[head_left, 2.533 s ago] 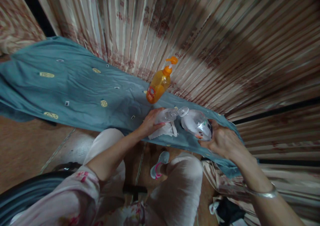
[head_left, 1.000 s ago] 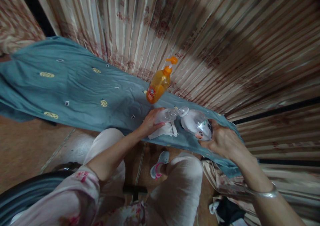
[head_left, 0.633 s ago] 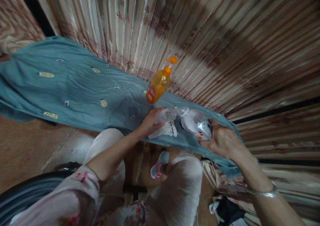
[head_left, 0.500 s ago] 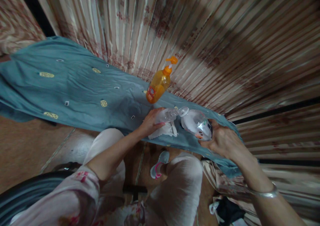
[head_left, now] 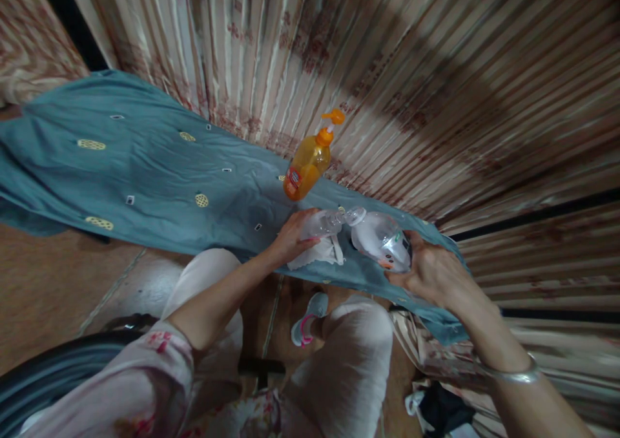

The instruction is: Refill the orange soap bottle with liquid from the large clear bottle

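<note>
My left hand point(head_left: 291, 236) is closed around a small clear bottle point(head_left: 325, 223), its neck pointing right. My right hand point(head_left: 426, 267) grips a larger clear bottle point(head_left: 380, 238) with a label, tilted with its mouth toward the left. The two bottle mouths meet or nearly meet; whether they touch I cannot tell. Under the small bottle lies a crumpled white cloth or tissue point(head_left: 320, 254). Behind my left hand stands an orange pump bottle point(head_left: 307, 165) with a red label.
A teal cloth with pineapple prints point(head_left: 159, 173) covers the long narrow surface. A patterned pleated curtain point(head_left: 271, 50) hangs right behind it. My legs are below the front edge, and a black item point(head_left: 445, 409) lies on the floor at lower right.
</note>
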Motion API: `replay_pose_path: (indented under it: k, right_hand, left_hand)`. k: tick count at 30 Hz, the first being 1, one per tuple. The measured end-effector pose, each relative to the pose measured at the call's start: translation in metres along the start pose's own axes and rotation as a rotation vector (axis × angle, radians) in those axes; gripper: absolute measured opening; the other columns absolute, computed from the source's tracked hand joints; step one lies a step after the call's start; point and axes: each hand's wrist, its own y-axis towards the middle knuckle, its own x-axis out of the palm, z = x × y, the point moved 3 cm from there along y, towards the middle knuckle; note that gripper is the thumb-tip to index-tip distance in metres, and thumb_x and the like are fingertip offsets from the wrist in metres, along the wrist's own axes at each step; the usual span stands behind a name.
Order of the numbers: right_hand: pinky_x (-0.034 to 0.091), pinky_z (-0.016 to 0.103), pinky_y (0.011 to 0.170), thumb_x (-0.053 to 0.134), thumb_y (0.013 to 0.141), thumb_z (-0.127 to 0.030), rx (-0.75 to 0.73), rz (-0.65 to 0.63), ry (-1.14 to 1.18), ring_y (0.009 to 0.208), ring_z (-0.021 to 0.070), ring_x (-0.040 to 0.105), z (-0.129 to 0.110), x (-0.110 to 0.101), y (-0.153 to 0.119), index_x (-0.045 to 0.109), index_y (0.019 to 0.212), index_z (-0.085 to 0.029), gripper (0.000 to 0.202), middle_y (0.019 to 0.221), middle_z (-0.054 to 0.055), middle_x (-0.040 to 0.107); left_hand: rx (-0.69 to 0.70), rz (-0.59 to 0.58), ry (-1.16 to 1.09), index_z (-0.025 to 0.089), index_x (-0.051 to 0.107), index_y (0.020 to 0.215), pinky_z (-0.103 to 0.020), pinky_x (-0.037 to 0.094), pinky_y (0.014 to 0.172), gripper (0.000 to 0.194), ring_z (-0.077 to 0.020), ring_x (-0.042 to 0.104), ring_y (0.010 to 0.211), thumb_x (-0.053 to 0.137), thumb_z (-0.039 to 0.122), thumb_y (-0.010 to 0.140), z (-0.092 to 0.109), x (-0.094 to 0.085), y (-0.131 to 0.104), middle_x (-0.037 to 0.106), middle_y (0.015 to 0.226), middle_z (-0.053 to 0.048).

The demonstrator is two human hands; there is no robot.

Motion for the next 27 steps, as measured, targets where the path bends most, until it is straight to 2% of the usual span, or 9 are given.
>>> replay_pose_path:
  k: [15, 21, 27]
  right_hand:
    - [0.041, 0.032, 0.062, 0.056, 0.073, -0.053, -0.001, -0.012, -0.015, 0.076, 0.0319, 0.068, 0.0017, 0.0024, 0.0014, 0.046, 0.121, -0.010, 0.065, 0.077, 0.012, 0.069]
    - [0.041, 0.032, 0.061, 0.058, 0.073, -0.052, 0.002, -0.017, -0.007, 0.075, 0.0313, 0.068, 0.0020, 0.0019, 0.0011, 0.046, 0.121, -0.010, 0.065, 0.074, 0.011, 0.068]
    - [0.041, 0.031, 0.060, 0.058, 0.073, -0.052, -0.002, -0.003, -0.007, 0.074, 0.0297, 0.068, 0.0016, 0.0015, 0.0010, 0.047, 0.118, -0.011, 0.063, 0.074, 0.011, 0.068]
  left_hand:
    - [0.004, 0.003, 0.011, 0.020, 0.042, 0.133, -0.045, 0.040, 0.107, 0.062, -0.0279, 0.051, 0.125, 0.068, 0.034, 0.079, -0.0015, 0.0011, 0.0002, 0.054, 0.134, -0.012]
    - [-0.002, -0.011, 0.026, 0.017, 0.041, 0.133, -0.045, 0.039, 0.108, 0.063, -0.0282, 0.051, 0.124, 0.068, 0.032, 0.078, -0.0003, 0.0007, 0.0003, 0.054, 0.134, -0.013]
    - [0.008, -0.005, 0.012, 0.018, 0.041, 0.133, -0.044, 0.039, 0.108, 0.062, -0.0272, 0.051, 0.125, 0.068, 0.033, 0.079, -0.0006, 0.0010, 0.0004, 0.054, 0.134, -0.012]
